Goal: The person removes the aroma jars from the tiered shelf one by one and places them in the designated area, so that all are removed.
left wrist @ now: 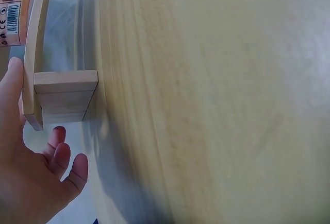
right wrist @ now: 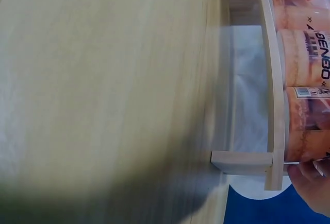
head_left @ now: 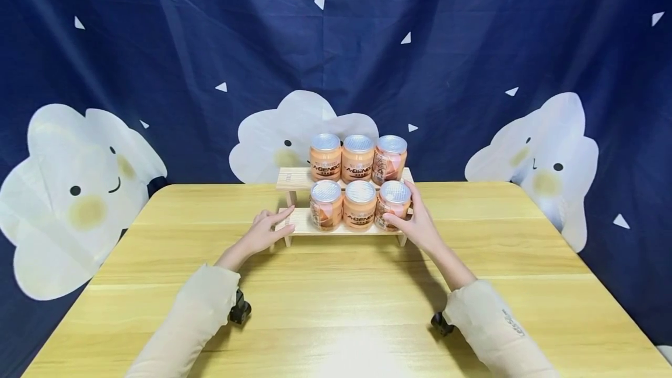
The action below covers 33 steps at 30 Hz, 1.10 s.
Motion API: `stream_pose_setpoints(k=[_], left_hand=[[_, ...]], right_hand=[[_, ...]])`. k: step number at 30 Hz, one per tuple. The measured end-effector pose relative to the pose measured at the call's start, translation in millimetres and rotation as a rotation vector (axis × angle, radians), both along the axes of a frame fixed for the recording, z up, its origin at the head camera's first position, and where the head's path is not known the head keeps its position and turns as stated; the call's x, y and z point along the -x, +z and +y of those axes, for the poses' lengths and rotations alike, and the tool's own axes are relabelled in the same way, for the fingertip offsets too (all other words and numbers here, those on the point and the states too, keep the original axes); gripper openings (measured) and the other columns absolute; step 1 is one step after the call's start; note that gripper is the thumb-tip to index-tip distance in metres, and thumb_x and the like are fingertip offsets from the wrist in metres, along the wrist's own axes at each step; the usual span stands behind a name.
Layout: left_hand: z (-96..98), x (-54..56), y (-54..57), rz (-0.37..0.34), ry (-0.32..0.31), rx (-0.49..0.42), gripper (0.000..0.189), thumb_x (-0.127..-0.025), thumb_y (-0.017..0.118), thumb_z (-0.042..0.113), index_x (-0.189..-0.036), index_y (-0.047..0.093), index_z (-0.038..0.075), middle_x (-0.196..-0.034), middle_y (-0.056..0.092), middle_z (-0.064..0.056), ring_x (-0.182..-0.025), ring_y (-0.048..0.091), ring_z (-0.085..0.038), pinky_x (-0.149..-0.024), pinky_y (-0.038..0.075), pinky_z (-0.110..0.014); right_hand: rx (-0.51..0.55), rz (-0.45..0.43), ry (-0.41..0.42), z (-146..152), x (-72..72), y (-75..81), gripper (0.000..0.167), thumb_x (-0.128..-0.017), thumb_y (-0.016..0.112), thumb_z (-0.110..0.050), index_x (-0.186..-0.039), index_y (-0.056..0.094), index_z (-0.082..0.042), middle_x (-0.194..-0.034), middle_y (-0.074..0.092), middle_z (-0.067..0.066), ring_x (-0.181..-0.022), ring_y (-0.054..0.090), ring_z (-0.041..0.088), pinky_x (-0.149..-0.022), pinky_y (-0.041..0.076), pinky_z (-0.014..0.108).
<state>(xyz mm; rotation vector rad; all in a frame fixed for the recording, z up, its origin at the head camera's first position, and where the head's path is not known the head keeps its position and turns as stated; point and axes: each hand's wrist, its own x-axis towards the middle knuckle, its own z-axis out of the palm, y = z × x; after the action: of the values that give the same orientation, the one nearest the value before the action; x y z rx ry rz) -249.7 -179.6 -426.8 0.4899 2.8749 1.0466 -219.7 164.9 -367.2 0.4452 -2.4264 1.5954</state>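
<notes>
My right hand (head_left: pixel 420 227) grips the right-hand jar (head_left: pixel 395 209) on the lower step, thumb across its front and fingers along its far side. In the right wrist view that jar (right wrist: pixel 309 126) stands on the board, with fingertips at its side. My left hand (head_left: pixel 264 232) is at the left end of the lower step (head_left: pixel 301 221), thumb and forefinger extended over the board. In the left wrist view, the other fingers of the left hand (left wrist: pixel 31 167) hang loosely curled beside the board's end. Each step of the wooden rack bears three orange-labelled jars with silver lids.
On the upper step (head_left: pixel 294 177) stand a left jar (head_left: pixel 325 159), a middle jar (head_left: pixel 358 159) and a right jar (head_left: pixel 389 162). The rack stands near the far edge of the wooden table (head_left: pixel 325 296). A dark blue cloud-patterned curtain (head_left: pixel 184 45) hangs behind.
</notes>
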Motion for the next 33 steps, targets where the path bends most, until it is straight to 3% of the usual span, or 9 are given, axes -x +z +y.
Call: stream_pose_setpoints(k=[3,8,11,14,21,26,28,30,33], left_hand=[[1.0,0.0,-1.5,0.013,-0.035,-0.008,0.057,-0.09,0.056,0.033,-0.139,0.038,0.011,-0.108,0.053,-0.019,-0.088,0.038,-0.023,-0.077,0.033,-0.037],[4.6,2.1,-3.7,0.006,-0.128,-0.064,0.058,-0.091,0.055,0.03,-0.139,0.036,0.004,-0.084,0.055,-0.022,-0.073,0.046,-0.025,-0.084,0.039,-0.044],[4.2,2.7,-3.8,-0.011,-0.137,-0.094,0.058,-0.091,0.054,0.029,-0.14,0.035,0.004,-0.108,0.057,-0.029,-0.096,0.055,-0.034,-0.094,0.035,-0.049],[2.3,2.3,-3.2,-0.029,-0.125,-0.098,0.057,-0.092,0.054,0.029,-0.14,0.035,0.005,-0.138,0.039,-0.021,-0.122,0.04,-0.038,-0.099,0.029,-0.052],[-3.3,0.1,0.9,-0.05,-0.111,-0.104,0.058,-0.091,0.055,0.031,-0.14,0.035,0.007,-0.142,0.035,-0.015,-0.126,0.033,-0.04,-0.1,0.027,-0.053],[-7.1,-0.2,3.5,-0.047,-0.095,-0.094,0.059,-0.091,0.055,0.032,-0.14,0.036,0.007,-0.142,0.035,-0.014,-0.126,0.035,-0.039,-0.101,0.028,-0.051],[-7.2,0.0,4.4,-0.053,-0.088,-0.093,0.058,-0.09,0.056,0.032,-0.14,0.037,0.008,-0.141,0.037,-0.013,-0.118,0.044,-0.035,-0.097,0.034,-0.047],[-6.9,0.8,4.6,-0.048,-0.097,-0.089,0.058,-0.091,0.056,0.031,-0.139,0.037,0.006,-0.135,0.045,-0.018,-0.097,0.052,-0.03,-0.085,0.04,-0.04],[-5.3,1.7,5.4,-0.042,-0.099,-0.09,0.057,-0.09,0.057,0.029,-0.138,0.038,0.005,-0.11,0.057,-0.023,-0.07,0.041,-0.019,-0.068,0.035,-0.031]], right_hand=[[0.004,0.006,-0.009,3.4,-1.0,-2.8,0.079,-0.077,0.069,0.002,-0.139,0.02,0.007,-0.124,0.041,0.032,-0.103,0.047,0.037,-0.08,0.046,0.039],[-0.005,0.009,-0.031,20.9,8.7,-21.9,0.08,-0.076,0.071,-0.002,-0.139,0.023,0.001,-0.124,0.042,0.026,-0.101,0.047,0.032,-0.076,0.046,0.024],[-0.014,0.004,-0.044,29.1,11.8,-26.4,0.078,-0.076,0.072,-0.004,-0.139,0.025,-0.003,-0.125,0.044,0.023,-0.103,0.047,0.031,-0.075,0.045,0.023],[-0.046,0.034,-0.057,35.4,10.9,-25.5,0.077,-0.076,0.071,-0.003,-0.138,0.026,0.001,-0.123,0.045,0.026,-0.101,0.047,0.032,-0.072,0.045,0.021],[-0.065,0.047,-0.126,45.5,-3.3,-0.5,0.073,-0.074,0.069,0.005,-0.133,0.027,0.011,-0.117,0.046,0.033,-0.098,0.047,0.036,-0.07,0.042,0.016],[-0.087,0.028,-0.169,68.8,9.6,-12.6,0.076,-0.074,0.072,-0.001,-0.136,0.027,0.006,-0.12,0.046,0.029,-0.1,0.047,0.032,-0.073,0.04,0.02],[-0.105,0.032,-0.186,76.3,12.3,-15.3,0.076,-0.075,0.071,-0.002,-0.136,0.027,0.005,-0.12,0.047,0.027,-0.101,0.047,0.031,-0.075,0.039,0.023],[-0.111,0.037,-0.199,81.0,11.8,-13.5,0.074,-0.075,0.07,0.0,-0.135,0.027,0.006,-0.12,0.047,0.029,-0.1,0.047,0.033,-0.077,0.038,0.029],[-0.109,0.047,-0.204,84.6,8.9,-8.9,0.071,-0.075,0.068,0.002,-0.133,0.028,0.008,-0.118,0.046,0.032,-0.099,0.046,0.035,-0.076,0.037,0.032]])
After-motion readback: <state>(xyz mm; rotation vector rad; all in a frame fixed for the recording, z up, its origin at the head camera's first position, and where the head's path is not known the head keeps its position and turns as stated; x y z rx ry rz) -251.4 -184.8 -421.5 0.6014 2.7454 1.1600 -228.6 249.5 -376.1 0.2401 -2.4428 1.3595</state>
